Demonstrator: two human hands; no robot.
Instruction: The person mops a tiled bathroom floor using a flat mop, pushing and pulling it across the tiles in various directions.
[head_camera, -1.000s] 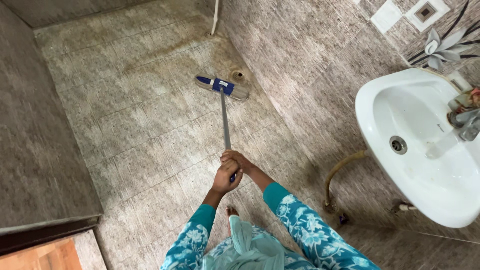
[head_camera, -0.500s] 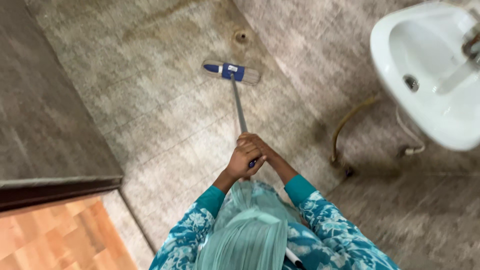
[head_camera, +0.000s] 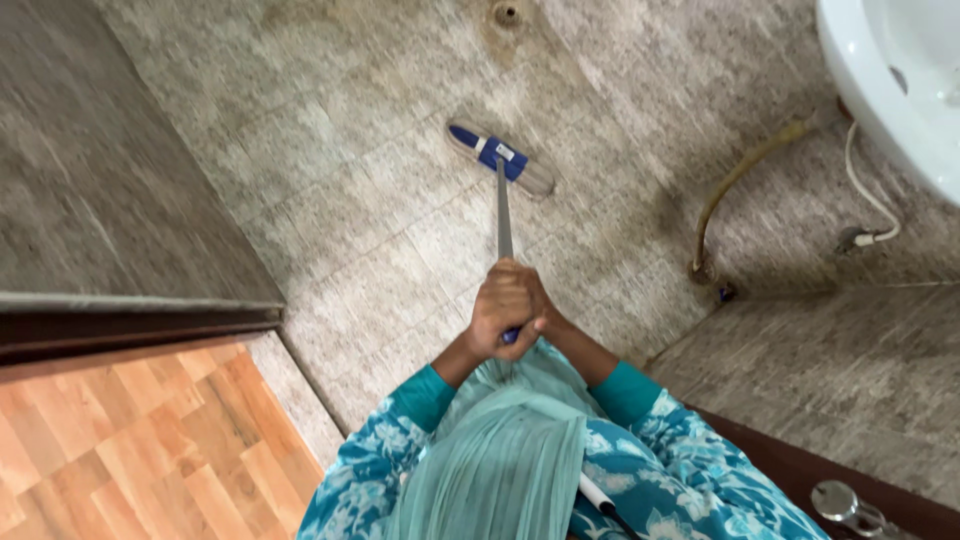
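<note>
Gripping the flat mop's handle (head_camera: 503, 215) with my left hand (head_camera: 497, 318) and right hand (head_camera: 537, 312) clasped tight; mop head (head_camera: 500, 158) sits far on the tiled floor (head_camera: 340, 200), mid-stroke; I'd judge another steady stroke suits.

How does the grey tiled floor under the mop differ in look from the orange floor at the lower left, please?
The grey tiled floor is speckled stone-grey with brown stains near the drain; the orange floor is a warm wood pattern with no stains showing. The grey one has square tiles in a grid; the orange one shows plank-like strips. The mop head rests on the grey floor, while nothing lies on the orange one. A dark threshold divides them. Both are flat and hard.
</note>
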